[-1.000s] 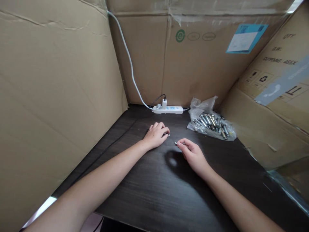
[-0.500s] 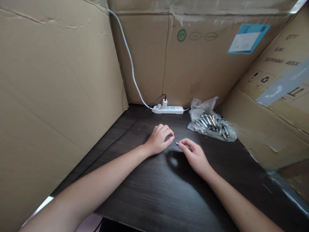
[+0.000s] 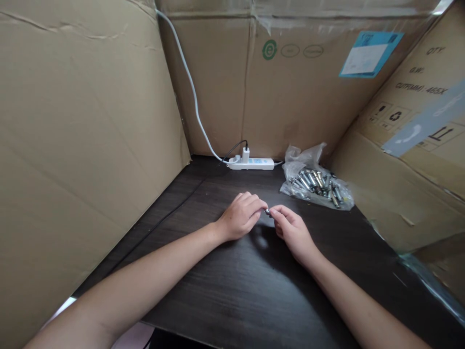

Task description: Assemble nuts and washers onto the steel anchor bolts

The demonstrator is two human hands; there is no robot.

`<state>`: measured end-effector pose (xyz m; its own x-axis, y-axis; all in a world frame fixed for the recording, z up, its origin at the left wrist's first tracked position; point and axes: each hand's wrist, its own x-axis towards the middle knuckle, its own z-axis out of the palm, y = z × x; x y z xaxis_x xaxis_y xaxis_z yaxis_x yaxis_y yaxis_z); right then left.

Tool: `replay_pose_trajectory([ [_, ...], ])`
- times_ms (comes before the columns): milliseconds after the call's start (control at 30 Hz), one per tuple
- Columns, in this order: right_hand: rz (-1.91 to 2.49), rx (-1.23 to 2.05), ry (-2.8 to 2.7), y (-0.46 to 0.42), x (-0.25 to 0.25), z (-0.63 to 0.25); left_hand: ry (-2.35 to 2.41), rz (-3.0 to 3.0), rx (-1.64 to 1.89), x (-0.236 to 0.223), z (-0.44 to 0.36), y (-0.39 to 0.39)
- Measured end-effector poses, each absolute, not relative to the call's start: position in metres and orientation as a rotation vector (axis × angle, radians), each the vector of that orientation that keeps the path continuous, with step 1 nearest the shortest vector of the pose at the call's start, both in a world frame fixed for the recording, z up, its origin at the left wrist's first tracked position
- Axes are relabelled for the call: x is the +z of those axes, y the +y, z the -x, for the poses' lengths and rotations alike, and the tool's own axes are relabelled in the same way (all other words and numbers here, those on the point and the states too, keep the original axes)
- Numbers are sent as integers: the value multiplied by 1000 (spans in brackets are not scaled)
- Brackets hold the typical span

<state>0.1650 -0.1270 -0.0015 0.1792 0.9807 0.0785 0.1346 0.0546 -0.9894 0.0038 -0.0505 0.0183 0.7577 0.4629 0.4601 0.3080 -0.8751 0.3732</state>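
A small shiny metal bolt (image 3: pixel 267 212) sits between my two hands above the dark table, most of it hidden by fingers. My right hand (image 3: pixel 292 230) pinches it between thumb and index finger. From the other side, the thumb and fingertips of my left hand (image 3: pixel 241 215) close on its left end. Whether a separate small part, such as a nut, is in the left fingertips is too small to make out. Behind my right hand lies a clear plastic bag (image 3: pixel 292 167) holding several metal expansion bolts (image 3: pixel 314 180).
A white power strip (image 3: pixel 252 164) with a plugged-in charger (image 3: pixel 246 154) lies at the table's back. Its white cable (image 3: pixel 194 94) runs up the cardboard, and a black cable (image 3: pixel 174 211) crosses the table (image 3: pixel 240 291) on the left. Cardboard walls (image 3: pixel 214 82) enclose the back and both sides.
My left fingertips have closed and moved right to meet the bolt held in my right hand. The gap between the hands is gone. The view has shifted slightly.
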Motion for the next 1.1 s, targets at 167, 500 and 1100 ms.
replay_pose_trajectory([
  [167, 1316, 1083, -1091, -128, 4, -162, 552, -2693, 774, 20, -3, -51],
  [500, 1284, 1155, -1137, -130, 6, -163, 441, -2661, 731, 20, -5, -52],
  [1100, 1453, 841, -1338, -132, 12, -157, 1086, -2728, 565, -2, 8, 2],
])
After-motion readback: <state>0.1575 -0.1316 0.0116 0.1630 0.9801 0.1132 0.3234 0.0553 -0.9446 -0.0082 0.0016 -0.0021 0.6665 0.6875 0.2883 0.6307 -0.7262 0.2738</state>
